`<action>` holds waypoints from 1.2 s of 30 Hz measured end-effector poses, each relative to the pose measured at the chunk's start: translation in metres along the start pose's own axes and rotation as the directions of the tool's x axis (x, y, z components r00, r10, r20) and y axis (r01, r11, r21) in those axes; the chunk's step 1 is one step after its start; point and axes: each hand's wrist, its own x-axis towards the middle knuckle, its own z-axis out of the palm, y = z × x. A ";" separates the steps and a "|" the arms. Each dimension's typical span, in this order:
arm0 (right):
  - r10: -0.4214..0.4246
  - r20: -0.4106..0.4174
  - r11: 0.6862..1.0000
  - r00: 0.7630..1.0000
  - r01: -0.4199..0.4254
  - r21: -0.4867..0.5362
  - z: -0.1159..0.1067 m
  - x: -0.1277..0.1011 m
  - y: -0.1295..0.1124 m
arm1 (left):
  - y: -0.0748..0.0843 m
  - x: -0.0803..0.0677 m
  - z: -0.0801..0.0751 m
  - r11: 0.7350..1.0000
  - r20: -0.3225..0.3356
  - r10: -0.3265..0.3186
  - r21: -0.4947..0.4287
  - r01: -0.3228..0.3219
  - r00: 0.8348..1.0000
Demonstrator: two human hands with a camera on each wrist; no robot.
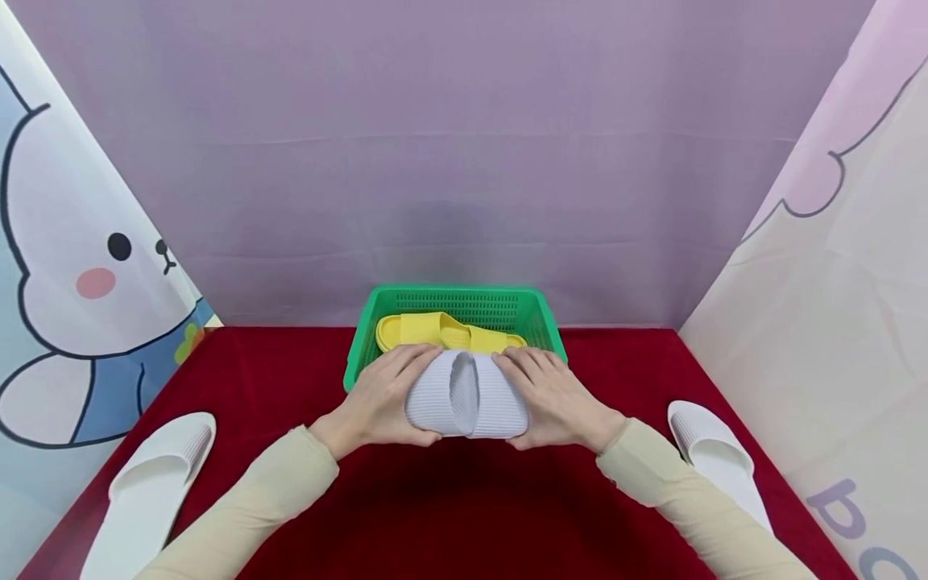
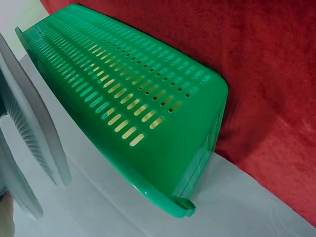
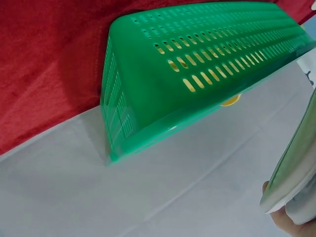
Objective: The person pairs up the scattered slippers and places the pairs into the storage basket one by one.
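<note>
A pair of pale grey ribbed slippers is held up in front of the green basket, straps close together. My left hand grips the left end, fingers over the top and thumb below. On the opposite end, my right hand holds on the same way. Inside the basket lie yellow slippers, partly hidden behind the grey pair. Slipper edges show at the left of the left wrist view, and a slipper at the right of the right wrist view, both apart from the basket.
A white slipper lies at the left of the red cloth, and another white slipper lies at the right. Behind the basket hangs a purple curtain. Printed panels flank both sides.
</note>
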 end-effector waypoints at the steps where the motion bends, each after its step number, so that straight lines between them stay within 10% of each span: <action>1: -0.002 -0.004 1.000 1.000 0.002 -0.002 0.000 0.000 0.000 | 0.000 0.000 0.001 1.000 -0.004 0.000 -0.003 0.000 1.000; 30: 0.106 0.083 0.993 0.991 -0.110 0.039 0.005 -0.012 0.002 | 0.003 -0.011 0.008 0.998 0.133 -0.059 -0.020 0.062 0.989; 36: 0.157 0.120 0.983 0.980 -0.167 0.074 0.006 -0.020 0.007 | 0.001 -0.027 -0.002 0.998 0.027 -0.058 -0.024 0.058 0.998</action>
